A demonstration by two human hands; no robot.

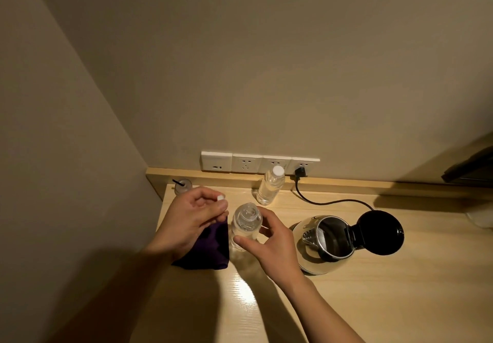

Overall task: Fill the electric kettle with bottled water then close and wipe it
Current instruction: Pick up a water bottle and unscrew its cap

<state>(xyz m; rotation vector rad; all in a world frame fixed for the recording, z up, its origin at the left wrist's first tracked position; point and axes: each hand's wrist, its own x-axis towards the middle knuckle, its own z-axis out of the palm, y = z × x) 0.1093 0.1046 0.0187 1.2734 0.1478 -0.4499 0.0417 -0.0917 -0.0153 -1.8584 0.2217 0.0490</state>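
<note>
Stood upright near the middle of the pale wooden table (373, 302): the opened water bottle (246, 226), clear, cap off, mouth facing up. Clasped around its right side by the right hand (272, 246), thumb across the front and fingers curled behind, grip closed on the bottle. Pinched just left of the neck, between thumb and fingertips of the left hand (190, 218): the small white bottle cap (221, 197), grip clenched on it and held above the table. Lay under and just beside the left wrist, touching the bottle's left side as far as could be told: a dark purple cloth (210, 249), crumpled. Sat to the right of the bottle, apart from it: the electric kettle (324, 244), steel-walled, with its black lid (380, 233) swung fully open to the right and the inside exposed; whether it held water could not be told. Ran from behind the kettle up to the wall: a black power cord (320, 201), ending in a plug (301, 172) pushed into the rightmost socket of a white outlet strip (245, 162). Stood at the back ledge below the sockets: a second water bottle (269, 186), sealed with a white cap and full. Rested in the far left corner: a small clear glass (182, 186) with a dark stick in it.
</note>
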